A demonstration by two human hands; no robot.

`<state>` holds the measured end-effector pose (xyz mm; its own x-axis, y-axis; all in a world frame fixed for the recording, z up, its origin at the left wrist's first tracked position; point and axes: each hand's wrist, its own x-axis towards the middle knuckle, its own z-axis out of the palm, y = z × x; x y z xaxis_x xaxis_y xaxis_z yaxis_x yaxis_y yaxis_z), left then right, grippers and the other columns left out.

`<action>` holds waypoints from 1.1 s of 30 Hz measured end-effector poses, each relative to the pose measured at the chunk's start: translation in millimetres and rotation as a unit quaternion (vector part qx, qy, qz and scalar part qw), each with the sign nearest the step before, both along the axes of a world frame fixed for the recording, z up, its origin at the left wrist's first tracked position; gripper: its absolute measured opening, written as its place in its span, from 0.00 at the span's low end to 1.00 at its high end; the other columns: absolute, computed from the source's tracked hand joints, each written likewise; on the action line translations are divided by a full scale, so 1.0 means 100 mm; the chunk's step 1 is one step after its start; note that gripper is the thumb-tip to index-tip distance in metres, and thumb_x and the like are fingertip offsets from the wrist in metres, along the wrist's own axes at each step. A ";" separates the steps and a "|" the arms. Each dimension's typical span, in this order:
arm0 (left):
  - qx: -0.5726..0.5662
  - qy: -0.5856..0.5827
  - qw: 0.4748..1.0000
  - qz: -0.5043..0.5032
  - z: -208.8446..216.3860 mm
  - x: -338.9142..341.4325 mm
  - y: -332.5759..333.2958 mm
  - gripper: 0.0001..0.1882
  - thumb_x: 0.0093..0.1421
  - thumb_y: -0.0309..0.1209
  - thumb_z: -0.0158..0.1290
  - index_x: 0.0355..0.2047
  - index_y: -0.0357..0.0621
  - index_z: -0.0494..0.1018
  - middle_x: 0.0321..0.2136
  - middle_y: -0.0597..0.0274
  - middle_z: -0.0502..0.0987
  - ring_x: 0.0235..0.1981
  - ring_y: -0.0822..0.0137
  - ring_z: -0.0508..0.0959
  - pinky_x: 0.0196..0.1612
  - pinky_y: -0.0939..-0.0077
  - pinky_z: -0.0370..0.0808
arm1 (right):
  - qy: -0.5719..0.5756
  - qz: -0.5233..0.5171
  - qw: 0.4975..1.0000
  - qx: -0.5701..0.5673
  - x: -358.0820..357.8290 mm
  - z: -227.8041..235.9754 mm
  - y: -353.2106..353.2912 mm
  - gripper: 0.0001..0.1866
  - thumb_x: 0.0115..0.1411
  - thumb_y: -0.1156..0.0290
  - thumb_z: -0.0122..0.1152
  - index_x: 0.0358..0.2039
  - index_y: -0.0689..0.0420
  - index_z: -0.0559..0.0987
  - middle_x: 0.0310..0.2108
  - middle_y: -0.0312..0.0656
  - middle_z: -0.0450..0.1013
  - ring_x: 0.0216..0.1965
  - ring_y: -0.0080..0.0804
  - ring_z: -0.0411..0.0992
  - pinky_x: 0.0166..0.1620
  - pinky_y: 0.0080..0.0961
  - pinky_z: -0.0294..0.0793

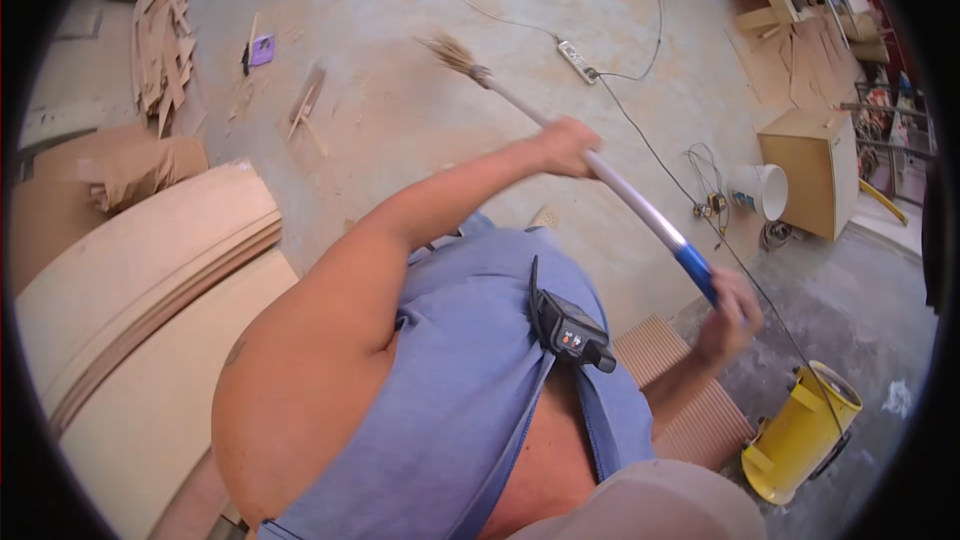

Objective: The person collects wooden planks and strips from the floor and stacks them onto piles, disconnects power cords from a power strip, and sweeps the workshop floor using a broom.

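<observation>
A broom (pixel 640 202) with a pale metallic pole slants across the middle of the view. Its straw bristles (pixel 455 55) point to the far left, over the dusty floor. My left hand (pixel 570 147) is wrapped round the pole partway down, its arm stretched forward. Near the pole's upper end, by the blue grip (pixel 694 270), my right hand (pixel 728 315) is closed round the handle and slightly blurred. Left of the bristles, thin wood offcuts (pixel 308 105) and shavings lie on the floor.
Wide boards (pixel 150 240) are stacked at left, beyond them a heap of wood strips (pixel 163 40). A power strip (pixel 577 62) trails cables across the floor. At right stand a white bucket (pixel 768 192), a wooden box (pixel 805 170) and a yellow drum-shaped machine (pixel 800 435).
</observation>
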<state>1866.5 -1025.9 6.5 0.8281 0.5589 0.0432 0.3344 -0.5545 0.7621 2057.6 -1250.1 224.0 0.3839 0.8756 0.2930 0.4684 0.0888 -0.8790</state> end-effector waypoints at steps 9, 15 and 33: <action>-0.078 -0.091 0.961 -0.248 0.63 0.93 -0.51 0.14 0.44 0.44 0.59 0.19 0.47 0.73 0.19 0.53 0.75 0.25 0.50 0.76 0.29 0.59 0.73 | -0.159 -0.019 0.986 0.049 -1.09 1.15 0.18 0.12 0.49 0.69 0.56 0.15 0.63 0.71 0.19 0.51 0.72 0.19 0.34 0.70 0.26 0.23 0.68; -0.037 0.083 0.985 -0.147 -0.59 -0.58 -0.12 0.11 0.42 0.40 0.58 0.22 0.47 0.75 0.23 0.53 0.77 0.28 0.51 0.77 0.32 0.59 0.74 | -0.003 0.141 0.984 -0.110 -1.13 0.14 0.78 0.08 0.50 0.74 0.55 0.20 0.65 0.76 0.26 0.49 0.76 0.27 0.33 0.73 0.33 0.25 0.71; 0.162 -0.050 0.903 0.395 0.39 -2.72 1.12 0.14 0.42 0.41 0.58 0.15 0.45 0.69 0.17 0.53 0.74 0.23 0.49 0.75 0.27 0.57 0.71 | -0.029 0.430 0.900 0.061 -1.91 0.46 2.74 0.16 0.50 0.65 0.53 0.22 0.70 0.72 0.28 0.59 0.72 0.34 0.45 0.70 0.40 0.37 0.68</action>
<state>1594.2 -913.7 45.7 0.1589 0.9181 0.3630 0.6624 -0.3718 0.6504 1866.6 -975.8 269.7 -0.4404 0.8015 0.4045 0.2249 0.5347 -0.8146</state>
